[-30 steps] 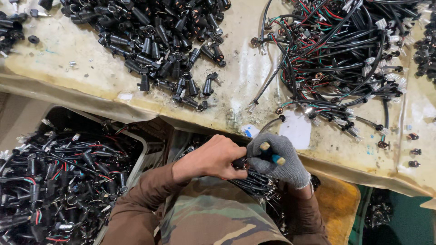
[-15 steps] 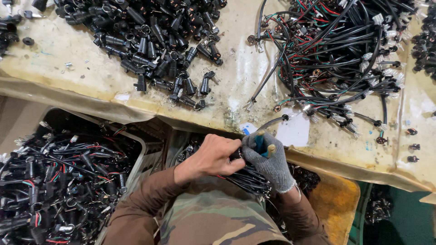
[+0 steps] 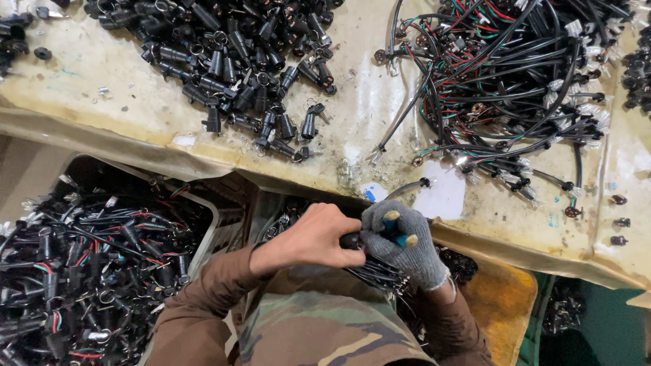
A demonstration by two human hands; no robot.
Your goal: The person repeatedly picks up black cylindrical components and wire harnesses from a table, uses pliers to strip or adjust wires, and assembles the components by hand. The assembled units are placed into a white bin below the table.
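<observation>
Both hands have drawn closer; bare left hand pinches a black connector, gloved right hand clamps pliers: a slip could nip fingers.

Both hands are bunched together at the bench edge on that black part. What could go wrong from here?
1. The left hand is bare, pressed against the gloved right hand gripping a blue-and-yellow tool; a slip could jab the bare fingers.
2. The work sits over the gap below the bench edge, so a dropped black connector might vanish into the bundle of cables underneath.
</observation>
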